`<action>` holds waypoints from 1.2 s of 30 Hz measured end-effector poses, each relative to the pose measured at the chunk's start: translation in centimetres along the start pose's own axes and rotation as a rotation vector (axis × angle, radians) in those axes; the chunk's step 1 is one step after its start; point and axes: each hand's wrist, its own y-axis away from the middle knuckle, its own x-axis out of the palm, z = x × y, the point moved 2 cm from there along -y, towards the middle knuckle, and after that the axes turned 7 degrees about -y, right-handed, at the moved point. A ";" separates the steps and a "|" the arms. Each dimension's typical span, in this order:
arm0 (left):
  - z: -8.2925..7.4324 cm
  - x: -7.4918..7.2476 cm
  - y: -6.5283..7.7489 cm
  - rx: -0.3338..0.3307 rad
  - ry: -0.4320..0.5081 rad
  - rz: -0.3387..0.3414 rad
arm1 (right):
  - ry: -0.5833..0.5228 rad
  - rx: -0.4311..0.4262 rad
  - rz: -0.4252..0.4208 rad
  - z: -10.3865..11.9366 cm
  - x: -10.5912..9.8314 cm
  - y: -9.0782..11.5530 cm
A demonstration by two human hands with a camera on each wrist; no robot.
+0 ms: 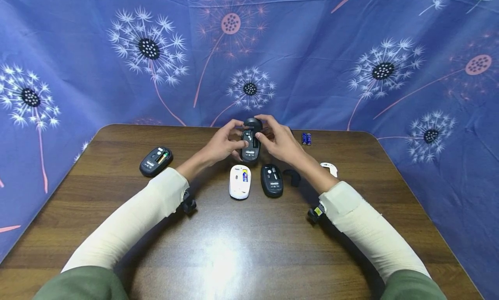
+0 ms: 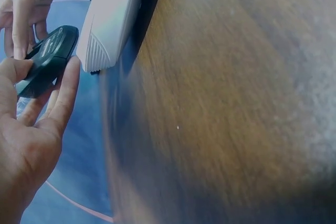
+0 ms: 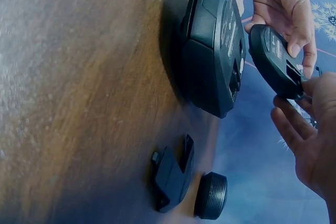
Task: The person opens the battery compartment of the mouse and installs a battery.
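Observation:
Near the table's far edge, my left hand grips a black computer mouse, its underside up and its battery compartment uncovered. My right hand pinches a dark rounded cover at the mouse's far end. Whether the cover still touches the mouse is hard to tell. In the left wrist view the left thumb and fingers hold the mouse from both sides. The right wrist view has the right fingers by the mouse at its compartment end, partly hiding the cover.
Nearer me lie a white mouse with a blue battery and another black mouse, both underside up. A black cover and white cover lie rightward. Two blue batteries are at the back; a black mouse is left.

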 end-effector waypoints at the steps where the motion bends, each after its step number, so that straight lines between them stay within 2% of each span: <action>1: 0.0 0.0 0.0 0.002 0.002 -0.001 | 0.005 -0.001 -0.013 0.0 0.0 0.0; 7: 0.0 0.2 0.0 0.020 0.019 -0.005 | 0.019 -0.022 -0.096 -0.3 0.0 0.1; 12: 0.2 0.3 0.0 0.028 -0.007 -0.008 | 0.027 -0.037 -0.173 -0.3 -0.1 0.3; 17: 0.5 0.2 0.1 0.023 -0.032 -0.007 | 0.000 -0.010 -0.244 0.0 -0.8 0.9; 28: 0.4 0.2 0.0 0.038 -0.023 -0.015 | -0.013 0.088 -0.247 -0.8 -3.7 4.0; 36: 0.4 0.1 0.1 0.040 -0.010 -0.013 | 0.020 0.178 -0.248 -1.7 -5.4 6.5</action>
